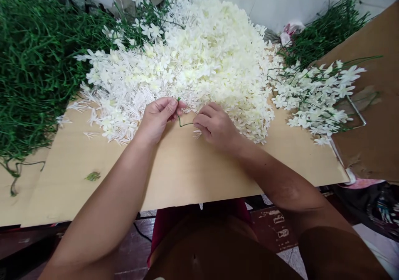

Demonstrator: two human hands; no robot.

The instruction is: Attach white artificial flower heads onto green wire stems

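One green stem [181, 125] in the grip of left fingers [171, 105] and right fingers [206, 118], one large white flower heap [215, 51] beyond

No lettering, label or number is readable.

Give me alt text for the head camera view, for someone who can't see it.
A person's left hand and right hand hold a thin green stem between them over a tan work surface. Just beyond lies a big heap of white flowers, with a tangled pile of green stems at the picture's left and flowering sprays at its right.
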